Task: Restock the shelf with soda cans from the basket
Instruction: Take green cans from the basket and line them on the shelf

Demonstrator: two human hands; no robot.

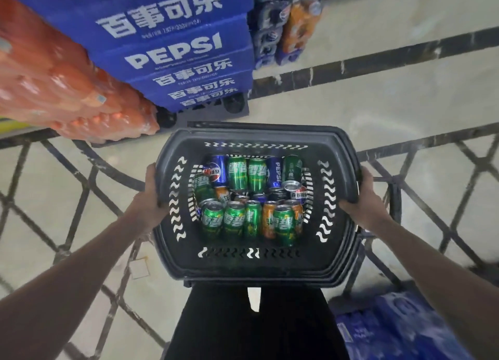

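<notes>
Cans (251, 197) in basket (256, 262), crates (172, 49) behind.

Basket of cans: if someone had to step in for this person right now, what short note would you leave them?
Left hand: grips the left rim of the basket.
Right hand: grips the right rim.
Basket: held in the air over the tiled floor, in front of the person's legs.
Cans: all inside the basket, green, blue and orange, lying jumbled.
Nearby: stacked Pepsi cases ahead on the left, beside orange shrink-wrapped packs. No shelf is in view.
Done: none of the cans is out of the basket.
Left: take the basket to the shelf, set it down, put the cans up.
</notes>
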